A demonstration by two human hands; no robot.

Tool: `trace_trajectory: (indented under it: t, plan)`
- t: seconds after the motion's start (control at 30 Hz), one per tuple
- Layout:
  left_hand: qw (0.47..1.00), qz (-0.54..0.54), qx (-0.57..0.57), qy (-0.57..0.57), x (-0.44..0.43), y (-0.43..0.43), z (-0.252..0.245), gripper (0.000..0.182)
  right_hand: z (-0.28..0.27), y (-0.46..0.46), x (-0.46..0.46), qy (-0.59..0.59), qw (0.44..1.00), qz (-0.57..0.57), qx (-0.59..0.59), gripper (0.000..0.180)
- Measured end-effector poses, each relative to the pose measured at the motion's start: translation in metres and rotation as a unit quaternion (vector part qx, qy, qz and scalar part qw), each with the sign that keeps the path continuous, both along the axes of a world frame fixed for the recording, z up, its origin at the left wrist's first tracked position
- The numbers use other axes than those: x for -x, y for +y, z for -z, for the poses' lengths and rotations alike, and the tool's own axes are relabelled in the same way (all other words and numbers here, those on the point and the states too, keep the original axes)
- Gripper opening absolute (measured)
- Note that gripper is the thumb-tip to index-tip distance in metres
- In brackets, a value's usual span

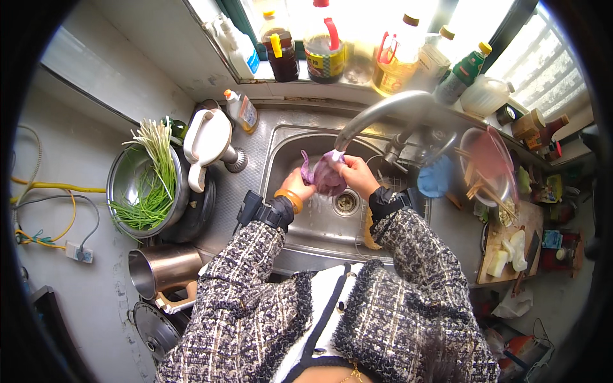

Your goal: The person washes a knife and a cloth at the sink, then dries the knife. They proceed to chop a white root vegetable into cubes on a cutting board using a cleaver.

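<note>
A purple cloth (330, 174) is held between my two hands over the stainless-steel sink (306, 234). My left hand (298, 184), with an orange bangle at the wrist, grips its left side. On the cloth's right side, the fingers of my right hand (358, 174) pinch it close below the faucet's spout. Water runs from the curved faucet (378, 110) onto the cloth and splashes down. Beneath the cloth, the drain strainer (346, 203) shows in the basin floor, with bits of debris in it.
At left stand a metal bowl (115, 177) of green chives, a white-handled appliance (210, 139) and a metal jug (165, 268). Several bottles (325, 52) line the windowsill. Right of the sink are a blue cloth (433, 177), a pink basin with chopsticks (486, 153) and a cutting board (493, 230) with a knife (531, 253).
</note>
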State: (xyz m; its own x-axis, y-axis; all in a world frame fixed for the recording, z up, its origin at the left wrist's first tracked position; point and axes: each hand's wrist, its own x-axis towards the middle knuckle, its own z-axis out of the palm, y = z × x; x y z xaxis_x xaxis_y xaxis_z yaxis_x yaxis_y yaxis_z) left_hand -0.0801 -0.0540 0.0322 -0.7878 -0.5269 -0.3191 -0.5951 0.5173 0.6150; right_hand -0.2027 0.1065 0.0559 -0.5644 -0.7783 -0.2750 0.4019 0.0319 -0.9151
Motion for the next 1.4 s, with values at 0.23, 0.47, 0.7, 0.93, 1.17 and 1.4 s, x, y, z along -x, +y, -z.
trace_trajectory:
  t: [0.23,0.47,0.7,0.93,1.17,1.4]
  plan:
    - [0.966,0.163,-0.112,0.169,0.006,0.001,0.003,0.026,-0.022,0.005,-0.007,0.095,0.993,-0.075,0.006,0.023]
    - [0.965,0.248,0.016,0.086,-0.007,-0.001,0.019,0.022,-0.016,0.021,-0.003,0.100,0.994,0.033,0.000,0.023]
    - [0.983,-0.057,-0.095,0.145,0.024,0.018,0.043,0.021,0.015,0.023,-0.004,0.051,0.997,-0.027,-0.054,0.022]
    - [0.890,-0.049,-0.390,0.230,0.040,0.073,0.043,0.029,0.055,0.007,-0.010,-0.118,0.993,-0.004,0.014,0.034]
    - [0.745,-0.237,-0.613,0.110,0.022,0.062,0.046,0.045,0.040,0.005,-0.009,-0.014,0.995,0.079,-0.055,0.017]
    - [0.647,-0.257,-0.669,0.262,0.010,0.067,0.045,0.029,0.013,-0.017,-0.075,0.152,0.980,0.128,-0.022,0.025]
